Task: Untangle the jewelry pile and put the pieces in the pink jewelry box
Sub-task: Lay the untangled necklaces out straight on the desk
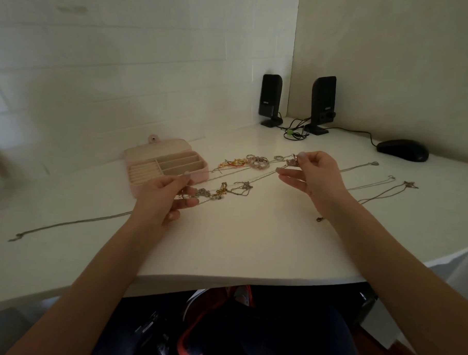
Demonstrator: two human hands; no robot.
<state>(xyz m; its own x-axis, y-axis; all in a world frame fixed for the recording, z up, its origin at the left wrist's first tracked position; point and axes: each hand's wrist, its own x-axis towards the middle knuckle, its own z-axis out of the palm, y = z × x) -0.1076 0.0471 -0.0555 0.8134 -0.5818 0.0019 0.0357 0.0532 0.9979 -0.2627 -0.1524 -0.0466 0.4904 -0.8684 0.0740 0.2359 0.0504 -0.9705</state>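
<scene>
Head view, left hand [163, 198] and right hand [312, 172] pinching a thin chain [238, 179] between them, open pink jewelry box [167, 166] just beyond the left hand.

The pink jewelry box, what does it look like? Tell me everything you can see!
The pink jewelry box sits open on the white table, its lid tipped back with a round snap tab on top. Inside it looks cream: a ridged ring section at the left, long narrow compartments at the right, which look empty. The left hand hovers at its front edge; whether they touch is unclear.
</scene>
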